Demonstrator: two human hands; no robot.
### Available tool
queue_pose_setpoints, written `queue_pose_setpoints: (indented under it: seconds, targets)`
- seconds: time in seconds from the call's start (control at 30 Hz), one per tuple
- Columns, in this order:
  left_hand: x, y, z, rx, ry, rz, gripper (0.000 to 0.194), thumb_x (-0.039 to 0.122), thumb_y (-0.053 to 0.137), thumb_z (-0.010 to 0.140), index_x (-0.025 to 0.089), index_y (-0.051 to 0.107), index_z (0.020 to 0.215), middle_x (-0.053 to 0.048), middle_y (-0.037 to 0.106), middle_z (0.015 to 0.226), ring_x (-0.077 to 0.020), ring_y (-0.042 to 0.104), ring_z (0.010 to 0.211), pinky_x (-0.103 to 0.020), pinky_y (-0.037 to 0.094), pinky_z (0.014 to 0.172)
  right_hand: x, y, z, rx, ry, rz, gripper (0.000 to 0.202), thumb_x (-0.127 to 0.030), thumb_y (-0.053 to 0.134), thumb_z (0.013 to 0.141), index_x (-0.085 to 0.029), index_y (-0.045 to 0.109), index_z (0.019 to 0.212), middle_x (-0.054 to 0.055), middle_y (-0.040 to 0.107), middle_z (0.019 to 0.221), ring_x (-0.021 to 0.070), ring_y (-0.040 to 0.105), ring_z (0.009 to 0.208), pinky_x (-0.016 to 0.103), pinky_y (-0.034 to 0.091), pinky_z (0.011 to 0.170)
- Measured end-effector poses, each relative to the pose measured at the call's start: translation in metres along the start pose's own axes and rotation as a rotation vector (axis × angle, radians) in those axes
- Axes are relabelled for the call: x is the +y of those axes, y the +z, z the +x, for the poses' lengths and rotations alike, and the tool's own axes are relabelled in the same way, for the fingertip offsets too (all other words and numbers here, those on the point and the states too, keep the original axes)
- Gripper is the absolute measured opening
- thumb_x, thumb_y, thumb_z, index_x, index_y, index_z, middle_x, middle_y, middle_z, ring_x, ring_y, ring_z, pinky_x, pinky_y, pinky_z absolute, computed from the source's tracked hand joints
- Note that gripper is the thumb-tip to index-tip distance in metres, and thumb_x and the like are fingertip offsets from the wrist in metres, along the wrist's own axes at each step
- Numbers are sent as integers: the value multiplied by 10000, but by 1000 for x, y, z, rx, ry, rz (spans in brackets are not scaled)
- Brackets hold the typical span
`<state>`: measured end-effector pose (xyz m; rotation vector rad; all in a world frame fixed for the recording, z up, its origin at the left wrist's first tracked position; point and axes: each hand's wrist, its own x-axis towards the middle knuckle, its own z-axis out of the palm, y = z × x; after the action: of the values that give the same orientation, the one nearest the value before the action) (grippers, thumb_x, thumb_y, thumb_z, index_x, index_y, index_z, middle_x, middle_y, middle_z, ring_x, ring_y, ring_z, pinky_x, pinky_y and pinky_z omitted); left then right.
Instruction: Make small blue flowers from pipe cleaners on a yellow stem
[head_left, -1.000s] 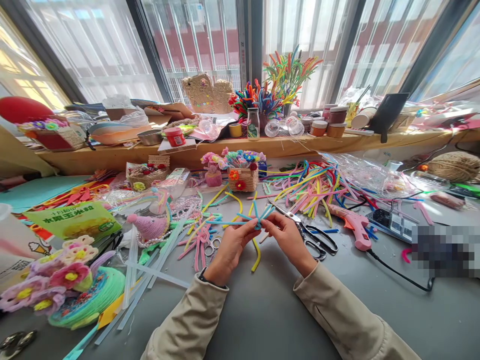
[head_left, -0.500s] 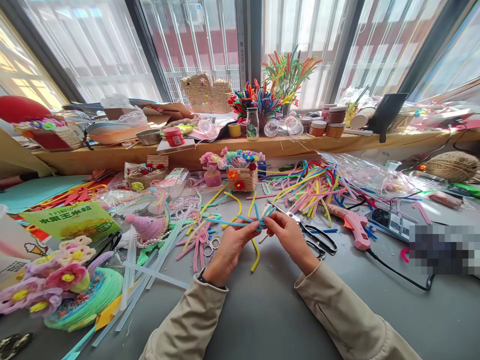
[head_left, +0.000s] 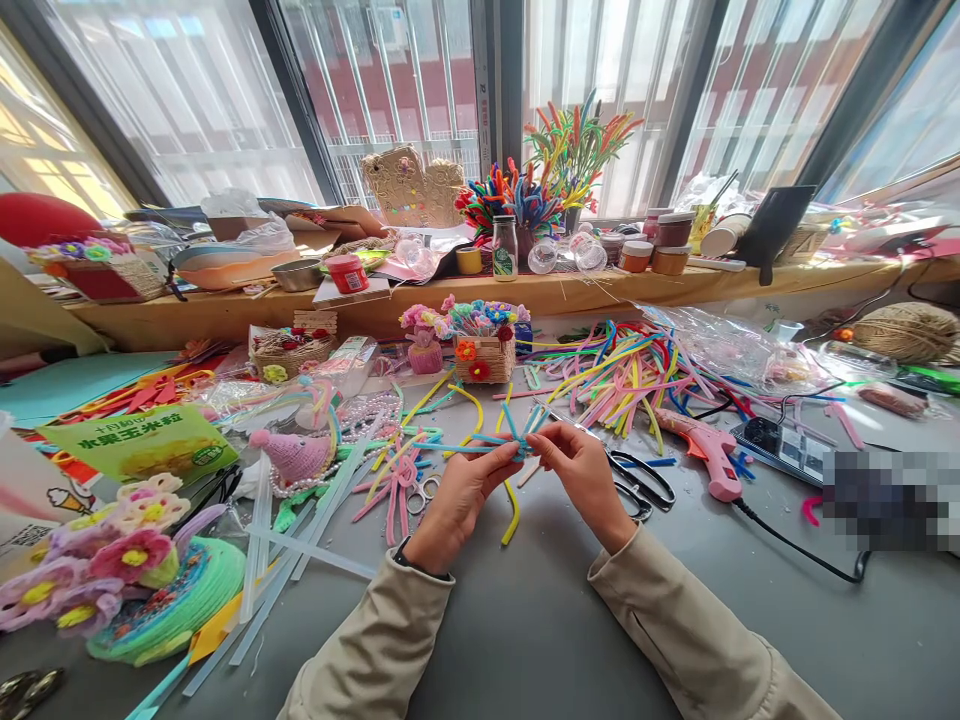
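Observation:
Light-blue pipe cleaners (head_left: 516, 428), crossed at the middle with arms spreading outward like a star, are held above the grey table. My left hand (head_left: 466, 495) pinches them from the left between thumb and fingers. From the right, my right hand (head_left: 581, 470) grips the same bundle near its centre, fingertips close to the left thumb. Partly hidden behind my right hand lie large black-handled scissors (head_left: 641, 480). Under the hands, a yellow pipe cleaner (head_left: 511, 520) rests on the table, and pink pipe cleaners (head_left: 390, 480) lie to the left beside small scissors (head_left: 424, 493).
A heap of colourful pipe cleaners (head_left: 630, 375) lies behind my right hand. To the right is a pink glue gun (head_left: 701, 450) with its cord. Clear glue sticks (head_left: 289, 570) and fuzzy flowers (head_left: 112, 560) occupy the left. A flower basket (head_left: 484, 358) stands at the back.
The blue pipe cleaners have turned slightly in my fingers, with the upright arm leaning further left. Both hands stay in nearly the same place.

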<state>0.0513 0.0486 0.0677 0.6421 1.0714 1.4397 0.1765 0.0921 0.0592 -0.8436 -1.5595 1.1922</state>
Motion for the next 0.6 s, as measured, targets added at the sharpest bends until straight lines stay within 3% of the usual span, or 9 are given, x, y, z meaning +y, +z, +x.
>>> queue_pose_setpoints:
  seconds: [0.27,0.5,0.6]
  targets:
    - [0,-1,-1,-50,-10,-29,119,186,636,605,127,634,708,-32,635,763,-129,569,739,-264,444,750,2,1,-1,-22,-18,-61,227,-386,536,676,-160,552,665,0,547,588,105,490,512,218,409,496]
    - [1,1,-2,11,-13,-5,145,174,662,565,130,631,700,-33,643,716,-140,576,712,-268,444,734,2,2,-1,-40,23,-57,246,-391,507,695,-154,559,650,10,560,563,112,506,501,226,422,493]
    - [0,0,0,51,2,-36,142,176,664,558,133,632,688,-30,646,706,-141,577,706,-263,448,715,1,-1,0,-38,-41,-119,255,-376,452,740,-159,578,695,23,590,611,119,525,526,233,429,518]
